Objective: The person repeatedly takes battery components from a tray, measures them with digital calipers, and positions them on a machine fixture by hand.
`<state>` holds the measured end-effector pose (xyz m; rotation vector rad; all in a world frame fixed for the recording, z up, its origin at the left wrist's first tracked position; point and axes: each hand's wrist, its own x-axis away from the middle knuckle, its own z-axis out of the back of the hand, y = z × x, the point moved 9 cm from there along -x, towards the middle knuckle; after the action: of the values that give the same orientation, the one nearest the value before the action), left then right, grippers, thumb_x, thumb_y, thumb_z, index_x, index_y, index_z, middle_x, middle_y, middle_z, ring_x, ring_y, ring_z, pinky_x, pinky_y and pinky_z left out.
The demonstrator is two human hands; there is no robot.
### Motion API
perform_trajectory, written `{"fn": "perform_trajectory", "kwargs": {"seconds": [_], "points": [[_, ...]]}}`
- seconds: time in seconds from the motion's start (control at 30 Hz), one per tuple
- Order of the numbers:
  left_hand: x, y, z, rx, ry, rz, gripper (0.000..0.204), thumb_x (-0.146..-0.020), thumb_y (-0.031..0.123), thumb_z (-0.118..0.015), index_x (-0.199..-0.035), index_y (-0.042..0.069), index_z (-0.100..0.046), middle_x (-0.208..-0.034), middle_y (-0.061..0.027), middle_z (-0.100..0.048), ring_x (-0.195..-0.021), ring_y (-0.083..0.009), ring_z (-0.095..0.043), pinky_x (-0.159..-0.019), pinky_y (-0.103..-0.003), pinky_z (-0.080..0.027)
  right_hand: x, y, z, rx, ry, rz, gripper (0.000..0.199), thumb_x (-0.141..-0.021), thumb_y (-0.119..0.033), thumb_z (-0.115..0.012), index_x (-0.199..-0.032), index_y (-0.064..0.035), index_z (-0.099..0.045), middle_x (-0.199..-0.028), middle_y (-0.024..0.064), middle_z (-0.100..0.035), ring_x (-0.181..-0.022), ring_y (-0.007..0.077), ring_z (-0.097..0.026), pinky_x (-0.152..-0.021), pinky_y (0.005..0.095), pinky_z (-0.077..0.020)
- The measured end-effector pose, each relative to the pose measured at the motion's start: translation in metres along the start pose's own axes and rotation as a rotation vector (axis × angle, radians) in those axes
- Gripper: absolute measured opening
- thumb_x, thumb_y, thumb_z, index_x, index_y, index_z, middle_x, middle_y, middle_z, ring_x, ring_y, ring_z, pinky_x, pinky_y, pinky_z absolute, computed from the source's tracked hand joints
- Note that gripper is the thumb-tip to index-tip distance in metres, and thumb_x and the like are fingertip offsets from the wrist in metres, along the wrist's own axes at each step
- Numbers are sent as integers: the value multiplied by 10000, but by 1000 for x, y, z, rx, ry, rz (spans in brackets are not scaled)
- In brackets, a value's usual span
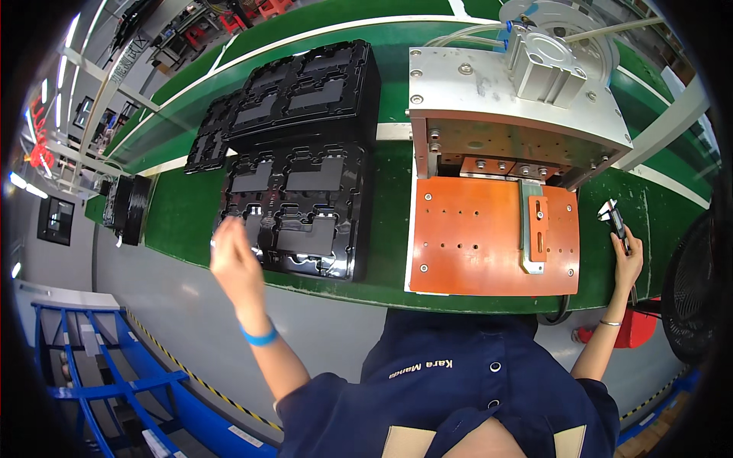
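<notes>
On the green bench [389, 290], my right hand [628, 263] is closed round a digital caliper [615, 220], its metal jaws pointing away from me. At the left, my left hand [235, 259] is over the near left corner of a black plastic tray [351, 221]. Its fingers are bent and close together; whatever they hold, if anything, is hidden. Flat dark grey pieces [305, 235] lie in the tray's moulded pockets. Between my hands stands a press fixture with an orange plate [473, 263], which carries a metal bar [531, 233] and an orange slotted clamp.
Behind the near tray rises a taller stack of black trays [305, 99]. The press's metal housing [473, 72], topped by a pneumatic cylinder [546, 69], stands over the plate's far side. A black fan [691, 286] is at far right. A blue rack [114, 382] stands lower left.
</notes>
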<state>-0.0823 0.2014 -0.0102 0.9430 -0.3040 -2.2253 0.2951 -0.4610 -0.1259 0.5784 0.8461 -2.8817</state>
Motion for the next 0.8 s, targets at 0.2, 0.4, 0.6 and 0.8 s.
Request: {"fn": "perform_trajectory", "kwargs": {"seconds": [0.2, 0.4, 0.6, 0.8], "points": [[-36, -32, -8, -195, -78, -234, 354, -834, 253, -752, -709, 13, -523, -816, -99, -524, -824, -285, -474, -743, -400, -404, -3, -6, -7, 121, 5, 87, 390, -825, -238, -771, -1191, -122, -702, -946, 70, -587, -918, 227, -555, -824, 342, -443], [-54, -37, -10, -316, -137, -164, 505, -794, 314, -787, -592, 26, -424, -527, -82, -383, -524, -272, -392, -559, -406, -338, 2, -27, 18, 66, 159, 168, 421, -814, -181, -772, -1217, -101, -682, -1092, 109, -628, -1056, 261, -570, -935, 364, -439], [-17, 126, -7, 15, -63, -191, 479, -732, 244, -845, -577, 27, -447, -547, -68, -417, -536, -217, -397, -506, -377, -323, 4, -134, 59, -144, 153, 213, 248, -812, -39, -737, -1059, -28, -726, -972, 99, -679, -910, 201, -626, -832, 309, -481], [51, 280, -85, 452, -460, -441, 301, -745, 108, -812, -711, 12, -529, -660, -91, -541, -632, -262, -497, -566, -368, -395, 43, -290, 48, -374, -154, 611, 35, -780, -64, -740, -810, -71, -723, -847, 38, -714, -829, 223, -643, -790, 338, -465]]}}
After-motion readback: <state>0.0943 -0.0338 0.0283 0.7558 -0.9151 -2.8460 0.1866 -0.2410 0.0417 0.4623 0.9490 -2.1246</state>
